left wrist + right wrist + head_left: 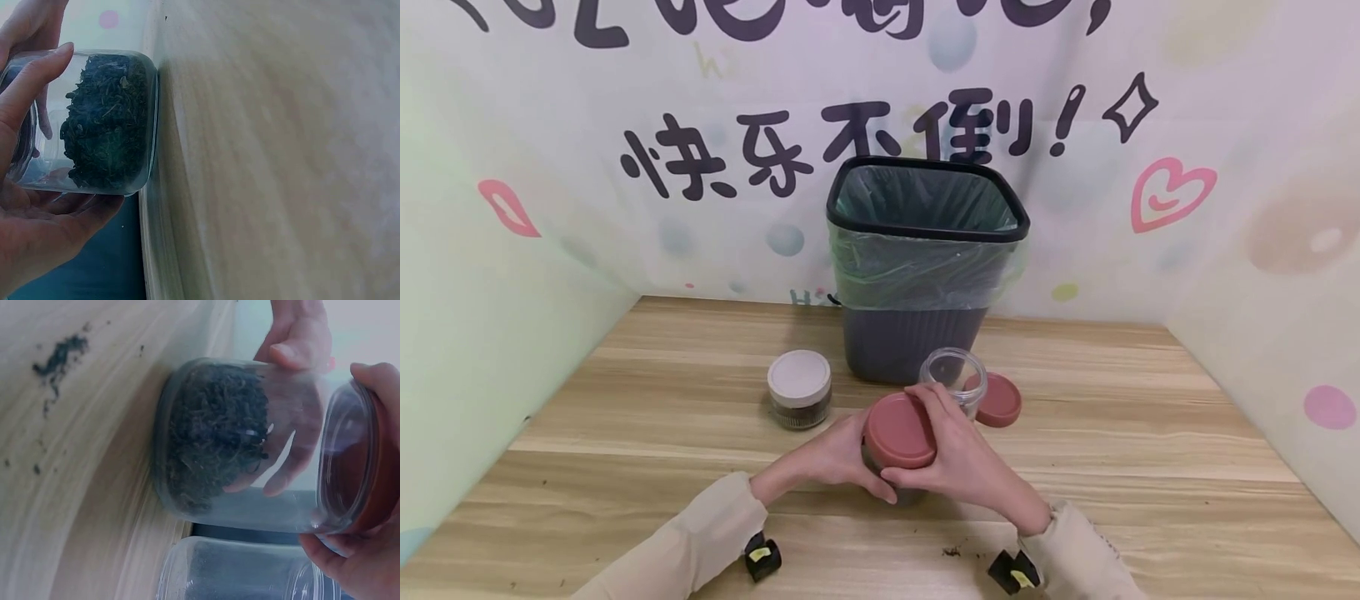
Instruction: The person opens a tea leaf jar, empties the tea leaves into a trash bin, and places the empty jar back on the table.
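Note:
Both hands are around a transparent jar (109, 122) partly filled with dark dried leaves that look like tea. My left hand (837, 454) grips the jar's body, thumb on one side and fingers on the other. On the jar's mouth sits a dusty-red lid (901, 430), which my right hand (964, 460) holds by its rim with thumb and fingers. In the right wrist view, the jar's base is close over the wooden table and the lid (382, 475) lies level on the mouth. Right behind stands a second, lidless transparent jar (957, 367).
Another red lid (1002, 402) lies beside the lidless jar. To the left stands a low jar with a white lid (799, 379) and dark contents. A grey bin (910, 337) with a green liner is at the back wall. Dark crumbs (952, 551) lie near the front.

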{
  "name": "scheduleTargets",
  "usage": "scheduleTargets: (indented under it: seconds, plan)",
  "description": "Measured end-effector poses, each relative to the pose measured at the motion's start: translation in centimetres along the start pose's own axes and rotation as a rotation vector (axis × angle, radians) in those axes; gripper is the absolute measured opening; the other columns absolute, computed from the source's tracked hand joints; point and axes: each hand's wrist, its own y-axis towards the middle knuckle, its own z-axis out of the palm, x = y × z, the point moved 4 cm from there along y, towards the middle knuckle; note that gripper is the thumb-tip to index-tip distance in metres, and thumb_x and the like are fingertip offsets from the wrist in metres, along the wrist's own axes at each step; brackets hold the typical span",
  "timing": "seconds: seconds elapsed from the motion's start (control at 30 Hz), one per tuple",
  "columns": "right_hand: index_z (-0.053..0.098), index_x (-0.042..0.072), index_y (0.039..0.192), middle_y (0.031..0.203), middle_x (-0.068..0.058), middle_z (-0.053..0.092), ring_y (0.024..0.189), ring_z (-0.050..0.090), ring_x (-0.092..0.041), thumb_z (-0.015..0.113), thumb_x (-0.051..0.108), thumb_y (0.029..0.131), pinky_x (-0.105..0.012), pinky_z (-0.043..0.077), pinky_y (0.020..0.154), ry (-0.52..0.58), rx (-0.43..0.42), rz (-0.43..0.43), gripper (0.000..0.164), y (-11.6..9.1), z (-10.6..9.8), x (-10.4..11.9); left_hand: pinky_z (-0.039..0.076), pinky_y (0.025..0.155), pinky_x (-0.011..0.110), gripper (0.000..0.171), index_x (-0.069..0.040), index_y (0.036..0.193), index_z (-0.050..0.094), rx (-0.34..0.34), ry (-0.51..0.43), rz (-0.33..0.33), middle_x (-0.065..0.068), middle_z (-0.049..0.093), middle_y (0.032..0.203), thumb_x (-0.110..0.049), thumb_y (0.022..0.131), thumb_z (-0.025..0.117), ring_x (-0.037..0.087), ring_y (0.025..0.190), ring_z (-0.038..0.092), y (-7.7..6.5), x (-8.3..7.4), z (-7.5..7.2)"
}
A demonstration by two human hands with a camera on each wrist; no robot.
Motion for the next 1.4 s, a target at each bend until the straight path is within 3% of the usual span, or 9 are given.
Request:
scheduleTargets:
  seconds: [0.27,0.57,0.77,0.9,1.03,1.17,1.4]
  plan:
    - [0.036,0.014,0.128,0.122,0.002,0.042,0.103,0.047,-0.012,0.076,0.042,0.064,-0.033,0.046,0.082,0.137,0.123,-0.005,0.081,0.4,-0.3,-0.4,0.037,0.096,0.029,0.091,-0.013,0.132,0.034,-0.007,0.008,0.009,-0.001,0.049,0.123,-0.020,0.056,0.085,0.012,0.111,0.047,0.0,-0.1,0.0]
    - [0.029,0.016,0.137,0.130,-0.003,0.040,0.110,0.046,-0.015,0.077,0.037,0.064,-0.037,0.043,0.087,0.177,0.214,0.017,0.089,0.3,-0.6,-0.5,0.037,0.096,0.028,0.093,-0.013,0.133,0.033,-0.009,0.027,0.037,-0.001,0.050,0.123,-0.022,0.056,0.084,0.011,0.111,0.047,0.0,0.0,0.1]
    - [0.028,0.008,0.135,0.121,-0.008,0.045,0.103,0.050,-0.016,0.078,0.046,0.060,-0.036,0.045,0.084,0.096,0.126,0.082,0.097,0.1,-0.6,0.0,0.037,0.096,0.028,0.091,-0.013,0.133,0.033,-0.001,0.007,0.037,0.000,0.049,0.125,-0.020,0.058,0.084,0.012,0.113,0.046,0.0,0.0,0.0]
    - [0.038,0.003,0.125,0.109,-0.008,0.045,0.090,0.051,-0.015,0.071,0.061,0.057,-0.032,0.048,0.075,-0.095,0.006,0.046,0.096,0.0,-0.6,0.7,0.037,0.096,0.028,0.090,-0.013,0.133,0.033,0.004,-0.002,0.017,-0.001,0.049,0.125,-0.020,0.058,0.084,0.011,0.113,0.046,0.0,0.0,0.0]
    - [0.044,0.000,0.119,0.105,-0.008,0.046,0.086,0.050,-0.015,0.069,0.061,0.059,-0.031,0.048,0.070,-0.185,-0.055,0.003,0.089,0.0,-0.5,1.1,0.037,0.096,0.028,0.089,-0.013,0.132,0.033,0.012,-0.020,0.022,0.000,0.049,0.124,-0.018,0.059,0.083,0.012,0.112,0.047,0.0,0.0,0.0]
    - [0.045,-0.001,0.119,0.108,-0.008,0.046,0.092,0.049,-0.015,0.073,0.053,0.061,-0.031,0.048,0.073,-0.160,-0.024,-0.015,0.084,0.1,-0.5,1.0,0.037,0.096,0.028,0.089,-0.013,0.132,0.033,0.013,-0.018,0.034,0.000,0.049,0.124,-0.018,0.059,0.083,0.012,0.112,0.047,0.0,0.0,0.0]
    - [0.035,0.005,0.128,0.118,-0.006,0.044,0.102,0.047,-0.016,0.076,0.044,0.063,-0.034,0.047,0.080,0.000,0.118,0.031,0.086,0.3,-0.7,0.3,0.036,0.096,0.029,0.091,-0.014,0.133,0.033,0.006,-0.006,0.024,-0.001,0.049,0.124,-0.020,0.058,0.084,0.011,0.113,0.046,-0.1,0.0,0.0]
